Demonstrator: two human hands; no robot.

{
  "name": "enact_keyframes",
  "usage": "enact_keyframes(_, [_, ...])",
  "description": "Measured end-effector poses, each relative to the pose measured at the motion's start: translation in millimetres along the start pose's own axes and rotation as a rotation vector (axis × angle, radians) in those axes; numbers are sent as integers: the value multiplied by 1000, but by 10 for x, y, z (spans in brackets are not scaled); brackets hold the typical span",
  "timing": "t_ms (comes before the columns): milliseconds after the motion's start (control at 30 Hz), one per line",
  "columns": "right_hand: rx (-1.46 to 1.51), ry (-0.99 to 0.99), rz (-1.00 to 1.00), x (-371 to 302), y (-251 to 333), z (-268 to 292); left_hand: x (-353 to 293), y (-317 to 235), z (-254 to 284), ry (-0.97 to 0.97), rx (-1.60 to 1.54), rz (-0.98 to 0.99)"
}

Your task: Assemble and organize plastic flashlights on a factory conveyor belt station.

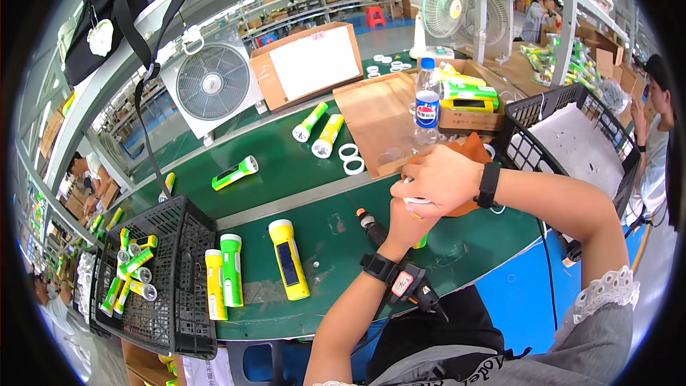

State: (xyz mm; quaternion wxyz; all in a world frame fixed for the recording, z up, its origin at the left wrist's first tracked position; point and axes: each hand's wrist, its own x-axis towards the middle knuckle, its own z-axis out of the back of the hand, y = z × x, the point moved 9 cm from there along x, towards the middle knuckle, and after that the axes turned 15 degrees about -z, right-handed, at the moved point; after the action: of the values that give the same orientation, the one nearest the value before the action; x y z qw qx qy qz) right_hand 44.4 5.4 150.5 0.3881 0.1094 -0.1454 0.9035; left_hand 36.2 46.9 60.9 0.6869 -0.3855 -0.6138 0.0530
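Observation:
My left hand (409,223) is closed below my right hand, over the near bench. A green and yellow end of a flashlight (420,242) pokes out under it; the rest is hidden by my fingers. My right hand (446,177) is closed on top, its fingers bent around a white ring (417,201) that shows only in part. Under my left wrist lies a black power screwdriver (373,229) with an orange tip collar. Left of it, a yellow flashlight (289,261) with a dark panel rests beside a green flashlight (231,270) and another yellow flashlight (216,284).
A black crate (193,279) with flashlights stands at left. More flashlights (327,136) and white rings (353,164) lie on the green belt. Behind my hands are a blue-capped bottle (426,107), an open carton (468,123) and a black basket (525,125). A co-worker (661,111) is at right.

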Motion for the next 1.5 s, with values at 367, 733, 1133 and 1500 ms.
enact_keyframes(367, [-35,-45,-474,-12,-174,19,51,-219,0,16,488,-165])
enact_keyframes(733, [352,-5,-724,-145,-437,-160,-14,-107,237,-294,286,27])
enact_keyframes(1133, [1500,-2,-938,-666,-135,-1591,-304,496,357,-579,-484,440])
enact_keyframes(1500, [2296,162,-747,-734,-9,-1644,-173,373,276,-451,-510,406])
